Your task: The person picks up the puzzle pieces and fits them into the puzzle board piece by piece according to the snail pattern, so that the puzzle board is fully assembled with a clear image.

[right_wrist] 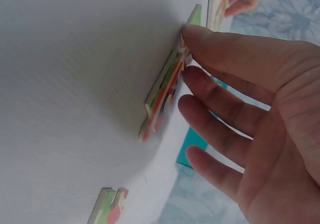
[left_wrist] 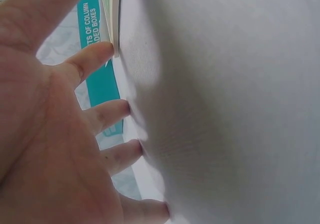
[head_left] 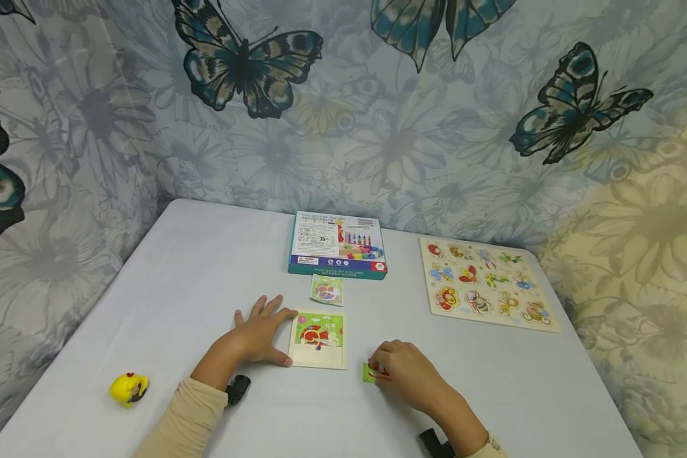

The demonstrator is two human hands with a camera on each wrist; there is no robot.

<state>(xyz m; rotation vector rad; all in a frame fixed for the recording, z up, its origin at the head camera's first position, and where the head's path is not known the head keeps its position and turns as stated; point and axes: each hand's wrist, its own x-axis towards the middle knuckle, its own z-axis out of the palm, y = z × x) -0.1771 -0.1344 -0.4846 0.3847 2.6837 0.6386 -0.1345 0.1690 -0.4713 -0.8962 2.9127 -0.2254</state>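
Note:
A small square puzzle board lies mid-table, its upper part filled with green and red picture pieces and its lower strip bare wood. My left hand rests at the board's left side, fingers spread, index fingertip at the upper corner and thumb at the lower one. To the right of the board, my right hand pinches a puzzle piece between thumb and index finger, close over the table. A green piece shows beside the fingertips. Another loose piece lies lower in the right wrist view.
A picture card lies just beyond the board, in front of a flat teal box. At the right is a large insect puzzle board. A yellow toy sits at the left. Patterned walls border the white table.

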